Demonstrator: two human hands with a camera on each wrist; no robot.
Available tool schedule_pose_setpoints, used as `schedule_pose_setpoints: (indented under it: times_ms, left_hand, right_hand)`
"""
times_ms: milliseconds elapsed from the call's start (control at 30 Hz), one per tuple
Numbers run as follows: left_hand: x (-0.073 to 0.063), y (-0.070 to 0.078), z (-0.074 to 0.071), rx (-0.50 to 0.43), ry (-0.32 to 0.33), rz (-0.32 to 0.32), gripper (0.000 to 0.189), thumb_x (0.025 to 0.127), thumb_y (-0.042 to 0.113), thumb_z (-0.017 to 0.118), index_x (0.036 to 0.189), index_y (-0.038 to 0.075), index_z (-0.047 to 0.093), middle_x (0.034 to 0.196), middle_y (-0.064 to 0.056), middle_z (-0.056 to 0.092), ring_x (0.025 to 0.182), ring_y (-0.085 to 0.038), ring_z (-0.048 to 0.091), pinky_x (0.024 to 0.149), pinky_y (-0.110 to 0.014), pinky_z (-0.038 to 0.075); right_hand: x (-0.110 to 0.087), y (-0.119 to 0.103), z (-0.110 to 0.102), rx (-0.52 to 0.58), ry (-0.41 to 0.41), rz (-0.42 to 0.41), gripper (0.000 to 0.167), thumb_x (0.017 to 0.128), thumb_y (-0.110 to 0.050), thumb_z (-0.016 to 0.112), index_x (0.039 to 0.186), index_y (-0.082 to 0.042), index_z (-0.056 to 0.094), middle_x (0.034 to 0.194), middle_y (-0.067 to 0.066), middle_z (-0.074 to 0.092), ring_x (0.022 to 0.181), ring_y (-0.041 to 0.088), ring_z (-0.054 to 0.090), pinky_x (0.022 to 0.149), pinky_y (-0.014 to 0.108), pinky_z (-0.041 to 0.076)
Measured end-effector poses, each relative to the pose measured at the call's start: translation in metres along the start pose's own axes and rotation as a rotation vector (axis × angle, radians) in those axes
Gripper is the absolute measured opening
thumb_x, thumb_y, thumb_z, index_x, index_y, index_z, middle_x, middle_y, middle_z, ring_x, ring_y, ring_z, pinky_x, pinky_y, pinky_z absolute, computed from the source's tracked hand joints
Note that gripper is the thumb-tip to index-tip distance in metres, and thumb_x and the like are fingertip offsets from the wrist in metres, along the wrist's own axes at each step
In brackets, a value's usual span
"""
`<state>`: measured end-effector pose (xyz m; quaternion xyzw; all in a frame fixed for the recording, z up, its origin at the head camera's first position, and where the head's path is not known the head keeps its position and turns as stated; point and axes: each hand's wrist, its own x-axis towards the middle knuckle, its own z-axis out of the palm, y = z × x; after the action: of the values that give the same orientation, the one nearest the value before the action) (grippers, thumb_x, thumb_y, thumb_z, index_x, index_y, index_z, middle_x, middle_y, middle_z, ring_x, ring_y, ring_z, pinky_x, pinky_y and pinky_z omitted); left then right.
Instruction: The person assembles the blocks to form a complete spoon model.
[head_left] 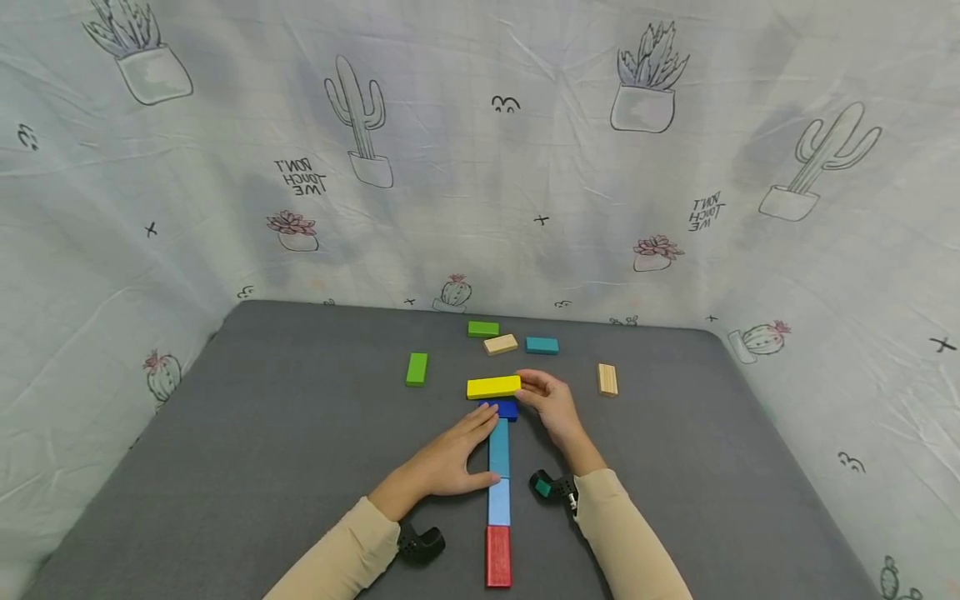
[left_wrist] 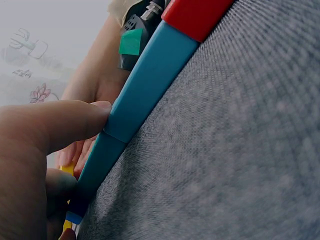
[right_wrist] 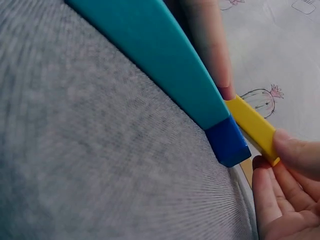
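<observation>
A straight row of wooden blocks runs away from me: a red block [head_left: 498, 557], a light blue block [head_left: 498, 502], a teal block [head_left: 498, 454] and, crosswise at the far end, a dark blue block [head_left: 508, 410]. My left hand [head_left: 448, 457] lies along the row's left side with fingers extended. Its fingertips touch the dark blue block, and its thumb is at the joint of the light blue and teal blocks. My right hand [head_left: 553, 408] pinches the right end of a yellow block [head_left: 492, 387], held crosswise just beyond the dark blue one.
Beyond the yellow block lie two green blocks [head_left: 417, 369], a plain wood block [head_left: 500, 344] and another teal block [head_left: 542, 345]. A second plain wood block [head_left: 607, 380] lies to the right. Patterned white cloth [head_left: 480, 167] hangs behind the grey table [head_left: 300, 400].
</observation>
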<state>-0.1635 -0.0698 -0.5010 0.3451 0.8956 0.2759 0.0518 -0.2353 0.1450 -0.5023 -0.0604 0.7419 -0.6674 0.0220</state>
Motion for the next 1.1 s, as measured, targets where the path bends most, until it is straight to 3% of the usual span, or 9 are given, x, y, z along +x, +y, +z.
schedule_pose_setpoints:
  times_ms: [233,600,1100]
  left_hand:
    - [0.0012,-0.0021,0.0018,-0.001,-0.011,-0.014,0.087,0.087,0.056,0.056,0.151,0.007,0.023,0.160,0.000,0.013,0.148,-0.018,0.011,0.116,-0.044,0.026]
    - [0.0008,-0.0024,0.0009,-0.004,0.001,0.006,0.087,0.087,0.055,0.058,0.150,0.005,0.025,0.160,-0.003,0.015,0.147,-0.021,0.012,0.115,-0.046,0.026]
    - [0.0013,-0.0027,0.0002,-0.010,0.009,0.020,0.087,0.087,0.054,0.058,0.150,0.003,0.025,0.159,-0.006,0.016,0.147,-0.022,0.012,0.115,-0.046,0.026]
  right_hand:
    - [-0.0015,0.0034,-0.0012,-0.078,-0.016,-0.051,0.035,0.090,-0.002,0.062,0.123,0.006,0.058,0.120,0.021,0.062,0.105,0.024,0.061,0.085,0.019,0.052]
    - [-0.0042,0.0047,-0.0022,-0.337,0.030,-0.102,0.030,0.090,-0.004,0.062,0.120,-0.001,0.063,0.116,0.016,0.065,0.105,0.029,0.062,0.093,0.043,0.051]
    - [-0.0084,0.0022,-0.0015,-0.524,0.030,-0.140,0.029,0.090,-0.006,0.063,0.119,-0.003,0.063,0.115,0.014,0.065,0.103,0.027,0.063,0.090,0.043,0.052]
